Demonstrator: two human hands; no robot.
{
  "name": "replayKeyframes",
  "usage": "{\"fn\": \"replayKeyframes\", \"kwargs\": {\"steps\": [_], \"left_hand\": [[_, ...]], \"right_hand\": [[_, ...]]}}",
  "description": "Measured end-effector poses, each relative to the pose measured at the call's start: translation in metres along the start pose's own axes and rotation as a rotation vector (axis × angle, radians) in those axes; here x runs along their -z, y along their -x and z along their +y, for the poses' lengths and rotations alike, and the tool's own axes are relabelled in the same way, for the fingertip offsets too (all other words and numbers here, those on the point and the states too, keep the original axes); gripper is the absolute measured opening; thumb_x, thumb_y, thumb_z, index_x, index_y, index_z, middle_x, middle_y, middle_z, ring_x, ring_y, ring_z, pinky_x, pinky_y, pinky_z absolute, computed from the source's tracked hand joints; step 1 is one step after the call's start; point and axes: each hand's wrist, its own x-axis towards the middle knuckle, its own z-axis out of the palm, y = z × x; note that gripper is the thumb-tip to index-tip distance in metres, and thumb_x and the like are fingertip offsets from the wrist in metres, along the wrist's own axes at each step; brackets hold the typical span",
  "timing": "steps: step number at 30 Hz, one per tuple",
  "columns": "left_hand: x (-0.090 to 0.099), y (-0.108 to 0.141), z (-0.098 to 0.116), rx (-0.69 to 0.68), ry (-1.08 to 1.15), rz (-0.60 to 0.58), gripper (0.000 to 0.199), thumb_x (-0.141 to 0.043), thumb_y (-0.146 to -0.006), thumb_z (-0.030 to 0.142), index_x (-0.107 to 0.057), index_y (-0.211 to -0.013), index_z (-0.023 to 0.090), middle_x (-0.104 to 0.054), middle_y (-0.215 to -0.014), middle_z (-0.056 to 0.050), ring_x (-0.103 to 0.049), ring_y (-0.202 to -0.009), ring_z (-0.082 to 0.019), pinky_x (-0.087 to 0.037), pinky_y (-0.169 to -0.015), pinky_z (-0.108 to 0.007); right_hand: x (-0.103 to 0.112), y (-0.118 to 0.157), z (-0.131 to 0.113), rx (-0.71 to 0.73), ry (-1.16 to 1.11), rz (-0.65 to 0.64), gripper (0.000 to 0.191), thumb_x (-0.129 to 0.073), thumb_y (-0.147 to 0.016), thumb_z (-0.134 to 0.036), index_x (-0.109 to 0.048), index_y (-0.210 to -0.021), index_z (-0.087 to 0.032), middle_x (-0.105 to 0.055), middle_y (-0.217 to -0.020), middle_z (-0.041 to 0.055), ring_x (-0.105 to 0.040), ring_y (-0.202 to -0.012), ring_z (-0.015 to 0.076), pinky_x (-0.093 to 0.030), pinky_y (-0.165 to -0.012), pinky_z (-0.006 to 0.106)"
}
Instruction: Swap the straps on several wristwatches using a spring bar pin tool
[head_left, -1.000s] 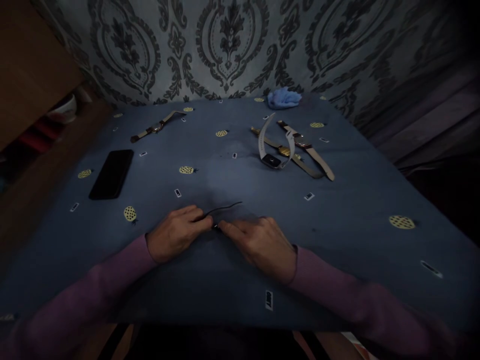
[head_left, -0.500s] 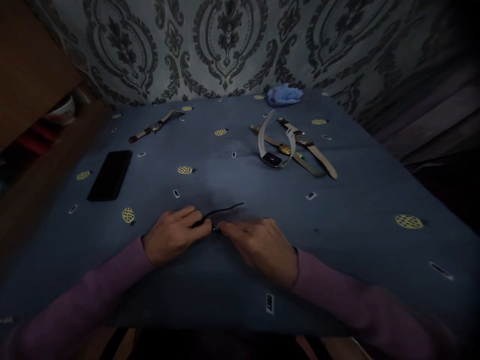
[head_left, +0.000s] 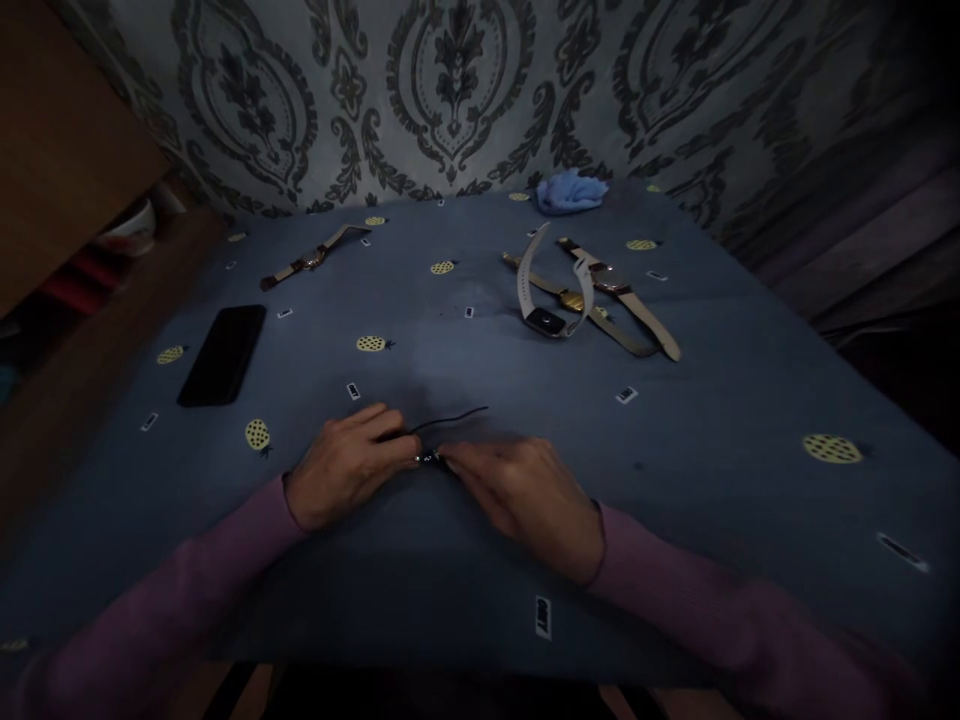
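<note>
Between my fingertips, low over the blue tablecloth, is a thin black-strapped watch (head_left: 429,457). Shiny metal shows in the small gap between the hands. Its strap (head_left: 454,416) curves out behind my fingers toward the right. My left hand (head_left: 346,468) is closed on one side of the watch, with thumb and fingers pinched together. The thumb and fingers of my right hand (head_left: 531,497) pinch the other side. Most of the watch is hidden by the fingers, and dim light blurs its details.
A black phone (head_left: 222,356) lies at left, beyond it a brown-strapped watch (head_left: 311,260). At right, a white-strapped smartwatch (head_left: 546,321) rests by a gold watch (head_left: 573,301) and a larger pale-strapped watch (head_left: 611,281). A crumpled blue cloth (head_left: 571,192) sits near the wall.
My fingertips have drawn slightly apart, so more shiny metal shows between them. Less of the strap near my left fingers is visible. The other things on the table stay put.
</note>
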Motion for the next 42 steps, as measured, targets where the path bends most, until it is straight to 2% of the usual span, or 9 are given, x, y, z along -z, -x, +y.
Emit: {"fn": "replayKeyframes", "kwargs": {"steps": [5,10,19,25,30,35,42], "left_hand": [[0.003,-0.005,-0.002,0.112,0.240,-0.048,0.035,-0.040,-0.102,0.038,-0.064,-0.086,0.017,-0.056,-0.078,-0.001,-0.052,-0.073,-0.013,-0.041,-0.067,-0.024],[0.006,-0.008,-0.005,0.170,0.394,-0.087,0.028,-0.047,-0.099,0.035,-0.065,-0.088,0.017,-0.057,-0.079,0.000,-0.055,-0.074,-0.012,-0.042,-0.069,-0.023],[0.014,-0.014,-0.006,0.249,0.433,-0.188,0.024,-0.049,-0.098,0.032,-0.066,-0.089,0.018,-0.058,-0.079,0.001,-0.055,-0.073,-0.012,-0.043,-0.070,-0.024],[0.017,-0.017,-0.009,0.236,0.424,-0.280,0.020,-0.051,-0.097,0.029,-0.066,-0.090,0.019,-0.055,-0.079,0.001,-0.054,-0.074,-0.013,-0.040,-0.067,-0.025],[0.018,-0.019,-0.008,0.277,0.463,-0.271,0.020,-0.052,-0.097,0.030,-0.065,-0.088,0.019,-0.054,-0.079,0.002,-0.054,-0.072,-0.012,-0.039,-0.067,-0.025],[0.018,-0.017,-0.007,0.280,0.471,-0.248,0.019,-0.052,-0.096,0.028,-0.063,-0.085,0.018,-0.054,-0.078,0.002,-0.053,-0.071,-0.011,-0.040,-0.067,-0.024],[0.018,-0.014,-0.009,0.305,0.509,-0.245,0.023,-0.049,-0.097,0.034,-0.063,-0.086,0.018,-0.052,-0.078,0.002,-0.052,-0.071,-0.012,-0.039,-0.067,-0.025]], "right_hand": [[0.001,-0.001,0.002,-0.042,-0.077,-0.012,0.025,-0.046,-0.098,-0.020,-0.070,-0.102,-0.015,-0.074,-0.073,0.0046,-0.069,-0.062,0.0160,-0.046,-0.059,0.025],[0.005,-0.003,0.003,-0.055,-0.179,-0.011,0.027,-0.044,-0.098,-0.019,-0.070,-0.105,-0.014,-0.075,-0.079,0.0059,-0.071,-0.068,0.0166,-0.050,-0.064,0.026],[0.015,-0.009,0.004,-0.093,-0.298,-0.062,0.026,-0.041,-0.098,-0.018,-0.067,-0.096,-0.018,-0.073,-0.078,0.0029,-0.068,-0.067,0.0153,-0.050,-0.063,0.026],[0.019,-0.011,0.004,-0.122,-0.326,-0.041,0.022,-0.037,-0.099,-0.019,-0.058,-0.095,-0.019,-0.068,-0.074,0.0019,-0.064,-0.061,0.0150,-0.048,-0.058,0.025],[0.019,-0.011,0.001,-0.191,-0.263,-0.071,0.020,-0.036,-0.100,-0.021,-0.052,-0.088,-0.020,-0.060,-0.064,-0.0015,-0.057,-0.051,0.0141,-0.041,-0.051,0.025],[0.020,-0.010,0.003,-0.188,-0.240,-0.049,0.021,-0.038,-0.099,-0.021,-0.058,-0.095,-0.019,-0.059,-0.059,-0.0029,-0.057,-0.050,0.0139,-0.041,-0.051,0.025],[0.021,-0.006,0.011,-0.199,-0.268,-0.030,0.033,-0.038,-0.096,-0.017,-0.064,-0.116,-0.018,-0.072,-0.073,0.0024,-0.069,-0.066,0.0174,-0.051,-0.065,0.028]]}}
